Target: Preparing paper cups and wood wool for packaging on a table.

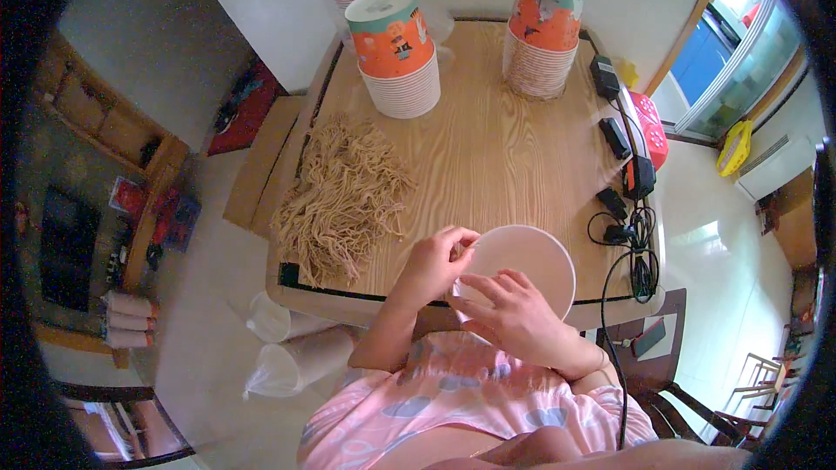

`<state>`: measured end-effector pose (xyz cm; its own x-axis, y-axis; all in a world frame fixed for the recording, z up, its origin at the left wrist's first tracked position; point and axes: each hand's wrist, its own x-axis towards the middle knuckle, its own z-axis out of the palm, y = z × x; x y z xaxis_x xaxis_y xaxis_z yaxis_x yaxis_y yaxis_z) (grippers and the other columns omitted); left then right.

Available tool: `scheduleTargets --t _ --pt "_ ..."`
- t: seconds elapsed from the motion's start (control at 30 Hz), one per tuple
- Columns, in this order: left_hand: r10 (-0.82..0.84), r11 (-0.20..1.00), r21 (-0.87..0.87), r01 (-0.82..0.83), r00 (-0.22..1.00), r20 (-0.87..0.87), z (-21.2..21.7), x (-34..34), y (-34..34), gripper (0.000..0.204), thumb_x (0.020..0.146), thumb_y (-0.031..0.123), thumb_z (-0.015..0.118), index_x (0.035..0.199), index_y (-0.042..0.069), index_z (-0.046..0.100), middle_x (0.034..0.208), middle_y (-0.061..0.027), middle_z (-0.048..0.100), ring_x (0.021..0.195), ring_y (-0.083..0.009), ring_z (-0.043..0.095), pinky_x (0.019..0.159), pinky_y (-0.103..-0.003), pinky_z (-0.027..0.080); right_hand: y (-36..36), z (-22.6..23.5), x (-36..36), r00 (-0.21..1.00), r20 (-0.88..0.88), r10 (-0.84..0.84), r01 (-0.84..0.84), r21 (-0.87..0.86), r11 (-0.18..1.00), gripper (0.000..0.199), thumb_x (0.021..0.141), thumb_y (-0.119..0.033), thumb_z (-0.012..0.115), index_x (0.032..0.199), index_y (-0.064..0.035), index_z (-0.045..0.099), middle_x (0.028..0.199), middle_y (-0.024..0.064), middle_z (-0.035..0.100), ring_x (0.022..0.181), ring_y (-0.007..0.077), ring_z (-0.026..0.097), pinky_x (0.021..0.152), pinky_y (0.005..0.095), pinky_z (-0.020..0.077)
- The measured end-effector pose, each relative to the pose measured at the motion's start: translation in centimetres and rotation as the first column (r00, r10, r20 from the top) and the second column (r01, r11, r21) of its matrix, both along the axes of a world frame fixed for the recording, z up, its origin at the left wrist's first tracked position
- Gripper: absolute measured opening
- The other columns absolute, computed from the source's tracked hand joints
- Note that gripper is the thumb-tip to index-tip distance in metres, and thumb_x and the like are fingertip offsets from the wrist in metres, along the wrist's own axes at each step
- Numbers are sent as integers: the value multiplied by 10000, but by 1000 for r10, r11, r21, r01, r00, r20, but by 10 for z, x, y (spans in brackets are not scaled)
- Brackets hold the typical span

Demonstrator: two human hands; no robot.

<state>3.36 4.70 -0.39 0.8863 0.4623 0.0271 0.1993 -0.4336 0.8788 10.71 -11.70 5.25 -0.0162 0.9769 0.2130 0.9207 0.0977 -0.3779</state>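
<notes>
The right hand lies across the near-left side of a white paper bucket, fingers loosely extended; I can't tell whether it grips. The left hand curls at the bucket's left rim, its exact pinch hidden. Left of it lies tan twine; beyond both hands stand two printed bucket stacks.

Pink top, grey-blue patches; short sleeves; thin wristband on right.

Open tabletop between strand pile and cables; tub in the way up front, two stacks behind
</notes>
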Motion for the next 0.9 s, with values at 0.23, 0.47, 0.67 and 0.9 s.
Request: scheduleTargets --t 0.23,0.47,0.67,0.9 --pt "-21 998 67 19 999 33 2 4 1 116 802 113 624 890 40 638 804 -90 631 666 -193 626 603 -308 493 -29 -11 29 786 -536 -309 511 282 812 171 741 -30 656 907 -66 638 991 116 603 952 281 566 861 375 442" --pt "-137 989 62 134 990 41 8 8 -10 118 772 112 667 849 24 658 731 -69 636 648 -136 608 584 -274 486 -13 -74 81 42 -977 -211 325 -186 927 172 850 -78 586 1002 -5 617 1004 47 618 922 117 557 796 264 455" --pt "-162 986 55 158 985 67 8 8 -16 129 767 133 682 835 26 656 761 -84 647 687 -174 624 618 -295 489 15 -99 84 -198 -947 -254 -75 -244 967 299 874 -156 586 1127 2 575 1048 71 628 953 164 590 819 276 471" --pt "-200 965 203 167 968 155 8 0 -20 92 749 114 681 794 41 648 753 -97 631 688 -236 620 610 -329 487 34 -129 87 -333 -942 29 -374 161 913 203 853 -177 621 955 -2 612 975 50 603 920 155 567 796 265 450"
